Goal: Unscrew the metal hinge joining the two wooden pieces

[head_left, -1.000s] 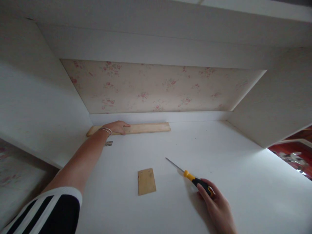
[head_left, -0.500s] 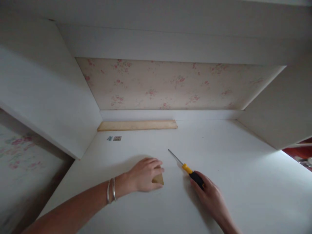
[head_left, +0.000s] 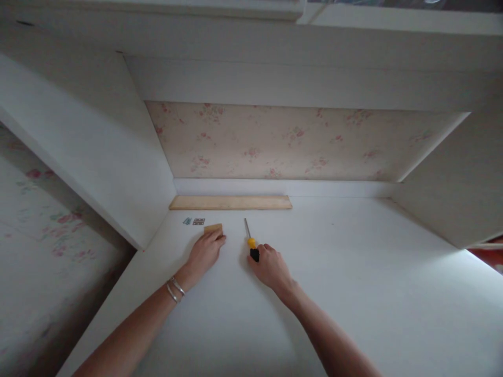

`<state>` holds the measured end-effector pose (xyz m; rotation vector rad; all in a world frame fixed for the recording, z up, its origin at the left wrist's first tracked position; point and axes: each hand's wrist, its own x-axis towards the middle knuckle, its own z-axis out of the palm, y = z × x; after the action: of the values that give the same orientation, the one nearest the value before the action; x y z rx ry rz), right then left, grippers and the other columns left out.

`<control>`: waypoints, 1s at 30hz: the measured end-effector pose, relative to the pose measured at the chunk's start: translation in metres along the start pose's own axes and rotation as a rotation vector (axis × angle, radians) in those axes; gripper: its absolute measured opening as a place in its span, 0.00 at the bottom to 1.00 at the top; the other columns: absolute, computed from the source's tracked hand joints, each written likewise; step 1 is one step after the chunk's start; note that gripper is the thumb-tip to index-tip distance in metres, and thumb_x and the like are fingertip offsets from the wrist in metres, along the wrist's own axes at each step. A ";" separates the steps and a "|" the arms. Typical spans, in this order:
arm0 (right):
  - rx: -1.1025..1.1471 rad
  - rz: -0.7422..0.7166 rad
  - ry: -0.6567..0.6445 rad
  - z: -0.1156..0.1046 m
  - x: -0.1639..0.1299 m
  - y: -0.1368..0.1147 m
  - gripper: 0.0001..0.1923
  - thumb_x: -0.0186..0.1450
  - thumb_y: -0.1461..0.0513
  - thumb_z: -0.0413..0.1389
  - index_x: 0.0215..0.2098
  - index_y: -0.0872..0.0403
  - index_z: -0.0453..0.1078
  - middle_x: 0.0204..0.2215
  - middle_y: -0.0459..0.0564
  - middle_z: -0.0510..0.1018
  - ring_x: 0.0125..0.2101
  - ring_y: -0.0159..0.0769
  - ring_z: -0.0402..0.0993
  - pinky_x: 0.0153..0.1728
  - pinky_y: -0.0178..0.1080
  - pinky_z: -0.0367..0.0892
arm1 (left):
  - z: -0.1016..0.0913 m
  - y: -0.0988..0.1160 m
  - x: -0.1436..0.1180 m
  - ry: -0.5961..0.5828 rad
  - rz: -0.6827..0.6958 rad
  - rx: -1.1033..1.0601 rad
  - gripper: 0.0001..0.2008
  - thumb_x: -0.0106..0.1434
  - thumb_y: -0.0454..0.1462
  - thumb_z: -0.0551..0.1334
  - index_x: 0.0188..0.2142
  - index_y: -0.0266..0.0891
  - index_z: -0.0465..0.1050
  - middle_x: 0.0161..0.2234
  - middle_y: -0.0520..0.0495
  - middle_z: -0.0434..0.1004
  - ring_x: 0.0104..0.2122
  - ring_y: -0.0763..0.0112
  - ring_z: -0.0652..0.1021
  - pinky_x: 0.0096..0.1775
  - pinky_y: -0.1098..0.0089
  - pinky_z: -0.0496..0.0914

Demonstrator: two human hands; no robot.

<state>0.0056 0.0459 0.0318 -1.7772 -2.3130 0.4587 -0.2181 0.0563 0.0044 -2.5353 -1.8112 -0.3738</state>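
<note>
My left hand (head_left: 205, 252) lies flat on the white shelf surface (head_left: 334, 272), its fingertips on a small tan wooden piece (head_left: 214, 228). My right hand (head_left: 270, 266) grips the black and yellow handle of a screwdriver (head_left: 250, 239), whose metal shaft points toward the back. A long pale wooden strip (head_left: 231, 202) lies along the back edge. Just left of the small piece sit a small metal hinge (head_left: 198, 221) and a tiny bluish item (head_left: 187, 221).
White side panels (head_left: 98, 157) close in the left and right, with a white board overhead. The back wall (head_left: 291, 141) has floral wallpaper. A floral surface (head_left: 35, 230) shows outside at the left.
My left hand slid the small wooden piece from mid-shelf back and left, near the hinge. My right hand moved the screwdriver back and left beside it. The view shifted.
</note>
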 end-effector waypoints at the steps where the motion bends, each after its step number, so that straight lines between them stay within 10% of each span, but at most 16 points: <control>1: 0.007 -0.026 -0.004 0.003 0.005 -0.008 0.17 0.63 0.54 0.47 0.39 0.57 0.70 0.36 0.57 0.75 0.34 0.42 0.73 0.34 0.40 0.62 | 0.002 -0.005 0.002 0.005 -0.033 -0.001 0.20 0.60 0.26 0.51 0.48 0.41 0.72 0.52 0.41 0.70 0.50 0.62 0.73 0.52 0.61 0.66; 30: 0.197 -0.045 0.063 0.029 0.049 -0.054 0.25 0.66 0.47 0.42 0.48 0.57 0.65 0.45 0.59 0.69 0.39 0.42 0.71 0.41 0.42 0.63 | 0.020 -0.062 0.068 0.129 -0.192 -0.222 0.17 0.62 0.30 0.50 0.49 0.37 0.68 0.48 0.42 0.74 0.47 0.68 0.73 0.51 0.67 0.66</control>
<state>-0.0656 0.0763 0.0216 -1.6215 -2.1773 0.5915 -0.2515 0.1431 -0.0097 -2.4045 -2.0736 -0.7642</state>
